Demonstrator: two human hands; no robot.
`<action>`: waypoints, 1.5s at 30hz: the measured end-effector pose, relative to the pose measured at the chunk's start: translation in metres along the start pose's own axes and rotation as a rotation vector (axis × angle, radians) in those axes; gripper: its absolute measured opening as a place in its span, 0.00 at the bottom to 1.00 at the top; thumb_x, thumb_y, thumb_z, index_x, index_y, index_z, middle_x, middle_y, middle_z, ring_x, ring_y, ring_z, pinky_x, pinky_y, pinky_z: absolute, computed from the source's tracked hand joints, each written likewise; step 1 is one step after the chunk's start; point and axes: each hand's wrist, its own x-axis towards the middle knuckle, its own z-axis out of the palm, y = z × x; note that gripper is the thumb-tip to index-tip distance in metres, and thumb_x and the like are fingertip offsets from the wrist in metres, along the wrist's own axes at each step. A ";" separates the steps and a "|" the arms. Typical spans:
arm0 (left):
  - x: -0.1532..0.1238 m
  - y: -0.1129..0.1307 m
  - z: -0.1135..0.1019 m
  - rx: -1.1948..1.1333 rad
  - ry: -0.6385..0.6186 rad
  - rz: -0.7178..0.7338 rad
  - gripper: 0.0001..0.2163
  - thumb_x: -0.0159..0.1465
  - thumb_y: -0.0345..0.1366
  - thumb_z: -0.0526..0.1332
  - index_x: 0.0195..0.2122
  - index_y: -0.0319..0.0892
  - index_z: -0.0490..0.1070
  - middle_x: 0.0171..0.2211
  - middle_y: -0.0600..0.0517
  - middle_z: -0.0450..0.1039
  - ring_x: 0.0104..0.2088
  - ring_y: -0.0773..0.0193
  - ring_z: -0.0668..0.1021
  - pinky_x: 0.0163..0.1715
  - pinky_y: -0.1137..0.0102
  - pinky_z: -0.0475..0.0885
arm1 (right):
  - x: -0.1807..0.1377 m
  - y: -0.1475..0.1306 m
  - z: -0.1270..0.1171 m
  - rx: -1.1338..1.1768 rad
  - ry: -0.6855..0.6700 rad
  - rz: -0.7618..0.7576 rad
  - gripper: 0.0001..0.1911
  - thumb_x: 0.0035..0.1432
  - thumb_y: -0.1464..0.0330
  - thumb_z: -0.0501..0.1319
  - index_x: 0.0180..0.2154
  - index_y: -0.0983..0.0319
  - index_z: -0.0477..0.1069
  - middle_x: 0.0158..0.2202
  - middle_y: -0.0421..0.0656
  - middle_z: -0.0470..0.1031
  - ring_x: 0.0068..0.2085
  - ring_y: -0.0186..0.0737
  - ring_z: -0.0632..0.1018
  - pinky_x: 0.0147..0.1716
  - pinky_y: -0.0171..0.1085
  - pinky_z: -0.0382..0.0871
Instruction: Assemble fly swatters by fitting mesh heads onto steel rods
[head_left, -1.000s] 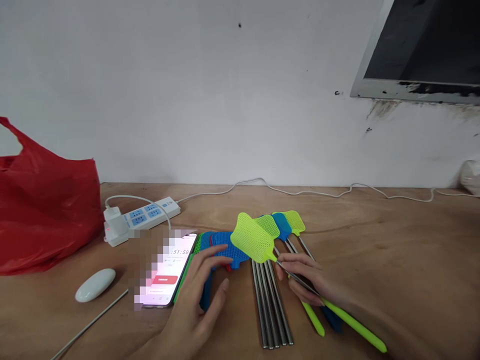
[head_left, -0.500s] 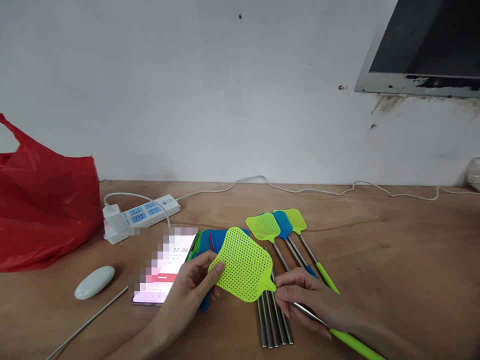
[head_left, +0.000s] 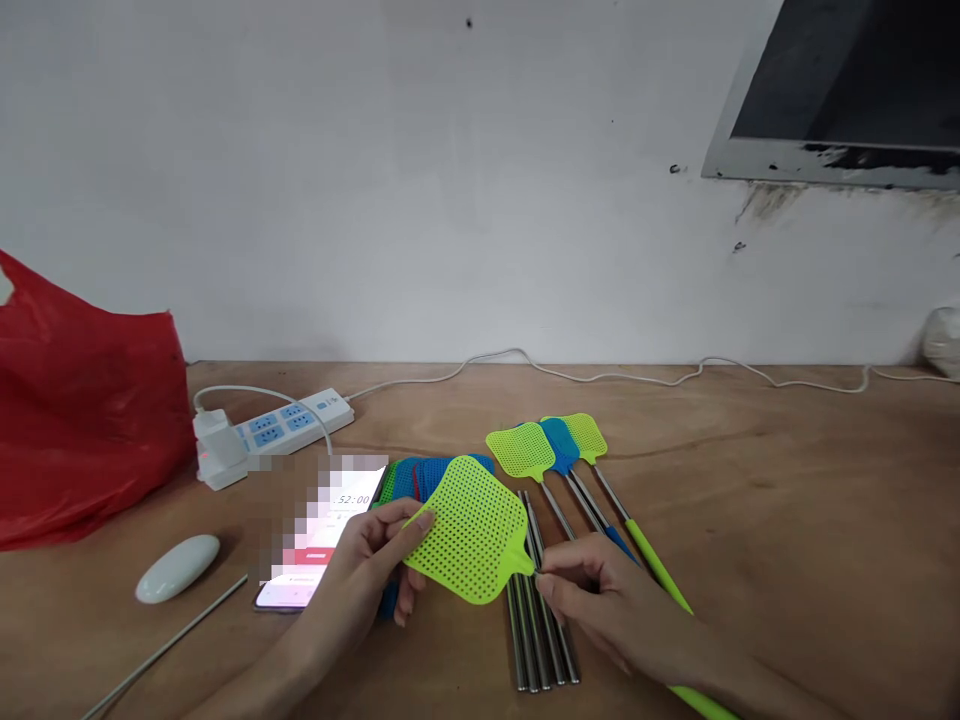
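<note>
- Pale wall [head_left: 375,200], marked with a few dark spots, rises behind the brown wooden tabletop [head_left: 787,520]; at upper right I see a grey-framed dark panel [head_left: 847,100] running out of view.
- At left slumps a red plastic bag [head_left: 90,410], cut off at the side.
- Beside it lies a white power strip [head_left: 285,430] with a bulky white plug [head_left: 223,450] in its near end; a thin white cord [head_left: 592,378] trails from the far end toward a whitish bundle [head_left: 941,342], too partial to name.
- Closer in, a glossy white oval thing [head_left: 178,568] sits near a pale cable [head_left: 165,645]; right of them a lit phone [head_left: 300,592] lies partly lost under a pixelated patch, partly behind the left arm.
- Midway across, a yellow-green swatter [head_left: 472,530] is held up between both hands: the left hand [head_left: 375,560] grips the mesh head's left edge, thumb on top, while the right hand [head_left: 600,600] pinches its neck.
- That head covers part of a pile of blue and green mesh heads [head_left: 431,475] and of some metal tubes [head_left: 541,650]; how many heads are piled, I can't tell.
- Just beyond the right hand lie two lime swatters [head_left: 521,450] with a blue mesh head [head_left: 559,440] between them, their lower parts partly hidden.
- Below the right forearm a bright green grip [head_left: 701,702] emerges, cut off at the bottom.
</note>
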 end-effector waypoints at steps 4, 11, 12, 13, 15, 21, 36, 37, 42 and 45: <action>0.001 0.003 -0.006 0.060 0.151 0.172 0.17 0.65 0.51 0.63 0.33 0.41 0.69 0.18 0.60 0.67 0.14 0.74 0.66 0.13 0.81 0.64 | 0.005 0.004 -0.009 0.306 -0.145 0.087 0.20 0.59 0.55 0.58 0.20 0.59 0.63 0.05 0.28 0.52 0.06 0.26 0.50 0.09 0.29 0.43; 0.004 0.000 -0.003 0.146 0.150 0.147 0.19 0.65 0.55 0.61 0.34 0.41 0.68 0.18 0.61 0.64 0.14 0.75 0.63 0.12 0.81 0.60 | 0.016 0.014 -0.017 0.521 0.173 -0.005 0.21 0.58 0.52 0.60 0.24 0.61 0.67 0.10 0.31 0.62 0.08 0.23 0.51 0.08 0.28 0.42; 0.003 -0.001 0.000 0.165 0.120 0.128 0.20 0.65 0.56 0.61 0.33 0.41 0.69 0.18 0.61 0.64 0.14 0.75 0.63 0.11 0.82 0.59 | 0.016 0.013 -0.017 0.484 0.232 -0.034 0.21 0.58 0.51 0.61 0.26 0.61 0.69 0.14 0.33 0.66 0.08 0.23 0.53 0.09 0.28 0.41; 0.003 0.000 0.002 0.180 0.092 0.107 0.21 0.64 0.56 0.61 0.32 0.41 0.69 0.18 0.61 0.63 0.14 0.75 0.62 0.11 0.82 0.59 | 0.016 0.012 -0.017 0.435 0.288 -0.065 0.21 0.58 0.50 0.61 0.27 0.62 0.70 0.17 0.34 0.69 0.09 0.22 0.55 0.09 0.28 0.41; 0.001 0.001 0.005 0.202 0.048 0.071 0.22 0.62 0.58 0.62 0.31 0.40 0.69 0.17 0.61 0.63 0.13 0.75 0.62 0.10 0.81 0.60 | 0.013 0.007 -0.018 0.329 0.379 -0.099 0.22 0.58 0.49 0.62 0.30 0.62 0.74 0.20 0.35 0.71 0.10 0.21 0.55 0.09 0.28 0.40; -0.002 0.002 0.007 0.234 -0.022 0.021 0.23 0.61 0.58 0.62 0.37 0.39 0.73 0.17 0.61 0.63 0.14 0.74 0.64 0.11 0.80 0.61 | 0.008 0.002 -0.016 0.245 0.212 0.042 0.24 0.53 0.47 0.65 0.35 0.63 0.80 0.16 0.34 0.67 0.10 0.22 0.55 0.10 0.29 0.40; -0.012 0.008 0.008 0.335 -0.009 0.132 0.17 0.66 0.49 0.60 0.49 0.47 0.78 0.41 0.49 0.81 0.45 0.54 0.80 0.47 0.64 0.73 | 0.009 0.003 -0.011 0.327 0.217 0.000 0.27 0.57 0.49 0.63 0.49 0.60 0.79 0.39 0.49 0.82 0.10 0.19 0.58 0.10 0.29 0.41; -0.010 0.009 0.007 0.335 0.021 0.147 0.17 0.66 0.49 0.60 0.49 0.47 0.79 0.42 0.49 0.82 0.46 0.52 0.79 0.48 0.63 0.73 | 0.010 0.003 -0.012 0.343 0.216 0.001 0.26 0.57 0.49 0.63 0.49 0.60 0.79 0.44 0.51 0.82 0.10 0.19 0.58 0.10 0.29 0.41; 0.000 0.013 -0.006 0.481 0.206 0.247 0.14 0.66 0.46 0.59 0.47 0.49 0.80 0.46 0.51 0.81 0.50 0.50 0.78 0.52 0.60 0.70 | 0.016 0.006 -0.024 0.399 0.278 0.020 0.24 0.56 0.53 0.64 0.46 0.63 0.79 0.45 0.56 0.83 0.09 0.18 0.56 0.11 0.29 0.39; 0.004 0.011 -0.014 0.671 0.257 0.324 0.13 0.67 0.46 0.58 0.46 0.49 0.79 0.44 0.50 0.81 0.47 0.50 0.79 0.49 0.59 0.71 | 0.018 0.007 -0.029 0.399 0.306 0.021 0.23 0.56 0.53 0.64 0.44 0.64 0.80 0.42 0.55 0.83 0.09 0.18 0.56 0.11 0.29 0.40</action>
